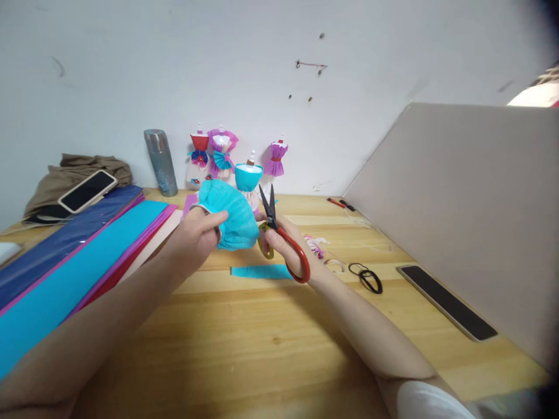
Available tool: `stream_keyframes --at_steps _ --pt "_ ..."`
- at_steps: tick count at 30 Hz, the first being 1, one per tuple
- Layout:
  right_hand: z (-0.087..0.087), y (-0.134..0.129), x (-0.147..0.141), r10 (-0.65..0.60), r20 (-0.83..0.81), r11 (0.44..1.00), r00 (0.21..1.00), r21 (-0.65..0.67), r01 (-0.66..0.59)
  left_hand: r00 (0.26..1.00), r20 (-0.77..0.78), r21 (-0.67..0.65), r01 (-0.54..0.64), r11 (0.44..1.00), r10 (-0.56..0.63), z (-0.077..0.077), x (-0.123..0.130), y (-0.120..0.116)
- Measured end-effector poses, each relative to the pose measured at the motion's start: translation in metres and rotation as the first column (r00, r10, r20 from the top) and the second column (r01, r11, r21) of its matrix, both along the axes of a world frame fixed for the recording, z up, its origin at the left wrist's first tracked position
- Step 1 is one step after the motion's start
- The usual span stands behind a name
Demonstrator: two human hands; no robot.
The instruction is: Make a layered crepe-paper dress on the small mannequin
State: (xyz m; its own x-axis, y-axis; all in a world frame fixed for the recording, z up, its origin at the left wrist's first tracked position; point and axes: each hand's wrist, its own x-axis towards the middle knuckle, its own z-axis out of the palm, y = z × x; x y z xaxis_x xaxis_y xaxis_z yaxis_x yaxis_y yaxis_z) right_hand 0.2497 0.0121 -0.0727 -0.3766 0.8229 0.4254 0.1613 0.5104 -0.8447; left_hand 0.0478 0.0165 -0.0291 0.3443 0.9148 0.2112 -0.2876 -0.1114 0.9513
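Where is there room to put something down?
The table is bare between the forearms, below the blue strip, and between the right forearm and right phone, below the black bands. It's crowded left, with papers, and at the back, with dolls and a bottle.

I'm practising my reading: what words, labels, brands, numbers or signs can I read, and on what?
None can be read.
Thermos: its faint pale markings are too blurred to read.
Scissors: no readable lettering.
Left phone and right phone: dark screens, no readable text.

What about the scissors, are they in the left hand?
No, the right hand holds the scissors; the left hand holds a blue ruffled piece.
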Motion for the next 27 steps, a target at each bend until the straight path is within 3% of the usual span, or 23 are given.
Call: stream_keyframes --at_steps 5,10,17,23,27 --pt "0.005 0.008 0.008 0.022 0.056 0.999 0.998 0.036 -0.024 0.993 0.087 0.003 0.078 0.997 -0.078 0.001 0.002 -0.005" --pt "0.008 0.01 0.014 0.062 0.052 0.995 0.997 0.078 -0.066 0.984 0.169 0.093 0.034 0.995 -0.049 -0.007 0.005 -0.007" --pt "0.015 0.003 0.012 0.05 0.138 0.993 0.989 0.102 -0.064 0.988 0.116 0.174 0.084 0.981 -0.106 -0.016 0.007 -0.008" --pt "0.014 0.007 0.017 0.121 0.129 0.984 0.984 0.111 -0.136 0.995 0.092 0.174 0.008 0.985 -0.025 -0.009 0.006 -0.011" --pt "0.016 0.006 0.019 0.165 0.131 0.979 0.978 0.097 -0.178 0.987 0.158 0.136 -0.057 0.989 0.035 -0.006 0.003 -0.007"
